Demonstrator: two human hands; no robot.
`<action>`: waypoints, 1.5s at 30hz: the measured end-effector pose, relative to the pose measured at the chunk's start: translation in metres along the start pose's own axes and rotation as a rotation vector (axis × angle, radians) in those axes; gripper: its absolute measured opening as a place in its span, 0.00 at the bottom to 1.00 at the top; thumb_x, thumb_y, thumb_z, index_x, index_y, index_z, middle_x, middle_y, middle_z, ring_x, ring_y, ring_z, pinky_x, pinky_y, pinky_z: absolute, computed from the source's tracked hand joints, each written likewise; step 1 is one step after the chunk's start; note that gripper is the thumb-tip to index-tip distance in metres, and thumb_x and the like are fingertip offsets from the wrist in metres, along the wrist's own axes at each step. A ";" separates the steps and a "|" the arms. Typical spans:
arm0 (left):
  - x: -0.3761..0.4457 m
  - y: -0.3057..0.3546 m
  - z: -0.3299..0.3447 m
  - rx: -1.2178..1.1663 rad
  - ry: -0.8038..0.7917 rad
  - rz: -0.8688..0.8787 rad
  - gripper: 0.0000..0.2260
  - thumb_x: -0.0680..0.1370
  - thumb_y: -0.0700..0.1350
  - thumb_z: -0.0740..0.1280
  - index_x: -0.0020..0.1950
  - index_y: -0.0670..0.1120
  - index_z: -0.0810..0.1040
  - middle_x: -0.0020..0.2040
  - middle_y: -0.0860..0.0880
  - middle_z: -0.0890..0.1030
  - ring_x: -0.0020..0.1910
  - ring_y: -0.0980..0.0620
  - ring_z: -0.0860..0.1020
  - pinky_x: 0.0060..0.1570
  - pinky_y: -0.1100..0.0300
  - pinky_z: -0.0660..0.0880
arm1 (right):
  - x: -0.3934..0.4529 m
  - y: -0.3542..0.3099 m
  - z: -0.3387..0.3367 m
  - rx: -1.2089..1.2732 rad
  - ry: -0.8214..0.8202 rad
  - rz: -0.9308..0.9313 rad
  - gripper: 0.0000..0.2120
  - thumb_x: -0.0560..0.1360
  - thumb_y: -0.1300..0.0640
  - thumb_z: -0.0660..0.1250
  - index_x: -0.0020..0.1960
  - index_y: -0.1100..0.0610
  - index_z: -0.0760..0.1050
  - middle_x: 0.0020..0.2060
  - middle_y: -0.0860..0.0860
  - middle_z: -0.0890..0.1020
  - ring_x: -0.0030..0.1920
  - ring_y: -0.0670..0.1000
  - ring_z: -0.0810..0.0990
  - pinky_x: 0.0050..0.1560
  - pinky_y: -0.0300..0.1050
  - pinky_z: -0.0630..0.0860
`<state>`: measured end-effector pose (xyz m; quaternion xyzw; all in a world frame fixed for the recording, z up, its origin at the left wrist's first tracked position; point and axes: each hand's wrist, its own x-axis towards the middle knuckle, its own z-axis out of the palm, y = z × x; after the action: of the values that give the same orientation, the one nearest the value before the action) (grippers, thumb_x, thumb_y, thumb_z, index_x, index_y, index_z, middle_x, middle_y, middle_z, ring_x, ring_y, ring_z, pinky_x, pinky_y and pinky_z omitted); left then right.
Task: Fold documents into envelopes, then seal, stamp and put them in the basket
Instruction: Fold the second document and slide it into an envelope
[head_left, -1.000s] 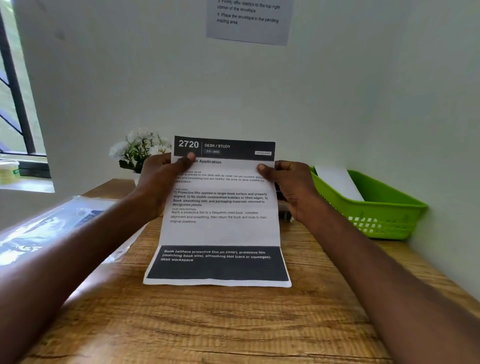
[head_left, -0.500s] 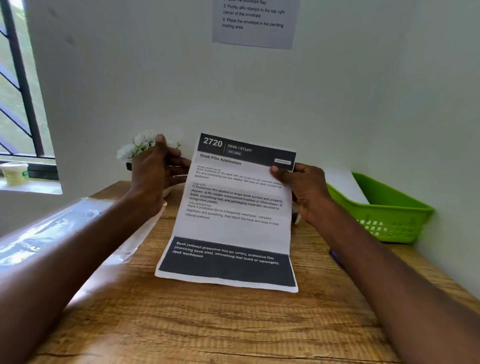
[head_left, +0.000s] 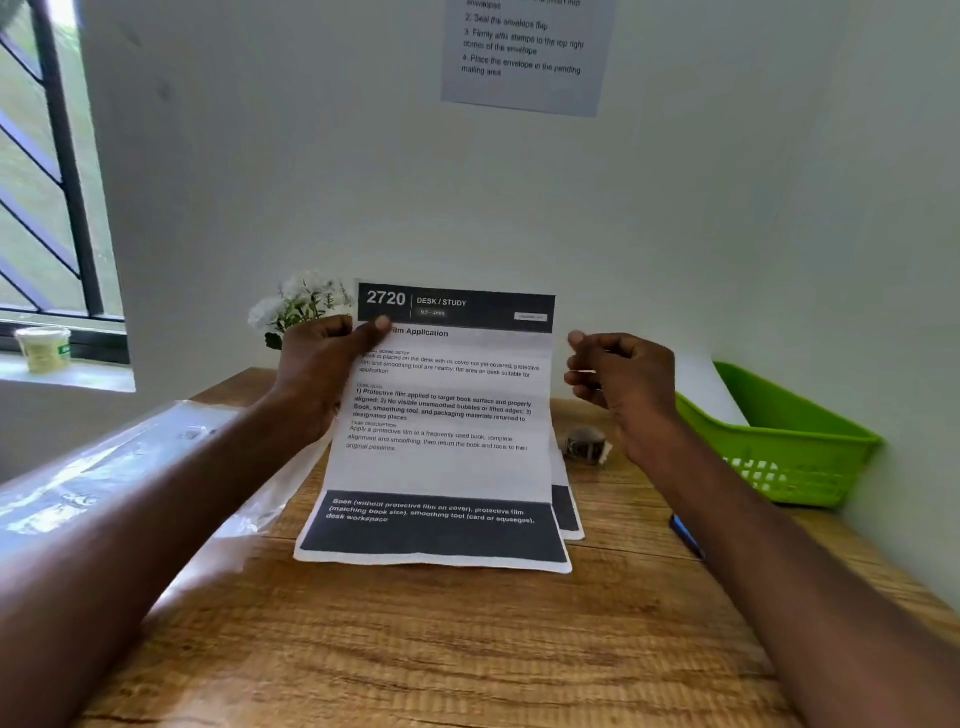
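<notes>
On the wooden bench (head_left: 467, 649) the sheet (head_left: 441, 447) stands with its bottom edge resting on the wood, the top lifted toward the person. It is a white printed page with a dark header band reading "2720 DESK / STUDY", lines of black text in the middle and a dark footer band with white text. A second sheet (head_left: 569, 512) peeks out just behind its right lower edge. The left hand (head_left: 322, 374) pinches the sheet at its upper left corner, thumb on the front and fingers behind. The right hand (head_left: 623, 387), which half a second ago held the upper right edge, has let go and now hovers just beside that edge, fingers loosely curled round nothing. Clear plastic wrap (head_left: 104, 467) lies at the left. Farther back sits a small tape roll (head_left: 586, 444), and right of it a green basket (head_left: 810, 467) holding a white envelope (head_left: 711, 389). White flowers (head_left: 301, 306) stand against the wall.
</notes>
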<state>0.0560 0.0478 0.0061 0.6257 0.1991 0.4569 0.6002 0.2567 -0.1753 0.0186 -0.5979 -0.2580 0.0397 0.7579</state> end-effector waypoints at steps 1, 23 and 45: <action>0.000 0.000 0.000 -0.014 0.011 0.009 0.19 0.74 0.51 0.79 0.53 0.37 0.82 0.43 0.41 0.88 0.34 0.47 0.87 0.30 0.57 0.81 | 0.000 -0.001 0.001 0.010 -0.041 0.026 0.15 0.72 0.50 0.78 0.52 0.59 0.83 0.43 0.57 0.88 0.40 0.53 0.87 0.41 0.46 0.84; 0.009 0.002 0.003 -0.336 -0.167 -0.154 0.16 0.77 0.42 0.60 0.47 0.40 0.87 0.47 0.39 0.87 0.40 0.43 0.85 0.39 0.53 0.84 | -0.002 0.003 0.006 0.273 -0.433 0.342 0.22 0.68 0.61 0.55 0.49 0.61 0.86 0.51 0.59 0.86 0.42 0.58 0.83 0.44 0.48 0.82; 0.010 0.005 0.001 -0.149 0.026 0.207 0.17 0.82 0.56 0.69 0.49 0.41 0.79 0.46 0.40 0.87 0.44 0.41 0.87 0.40 0.52 0.85 | -0.011 -0.005 0.010 0.182 -0.176 0.101 0.09 0.72 0.66 0.74 0.48 0.54 0.84 0.40 0.49 0.87 0.36 0.47 0.84 0.33 0.37 0.78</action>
<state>0.0607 0.0544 0.0139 0.5907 0.1068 0.5380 0.5918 0.2415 -0.1721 0.0209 -0.5330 -0.2887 0.1533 0.7804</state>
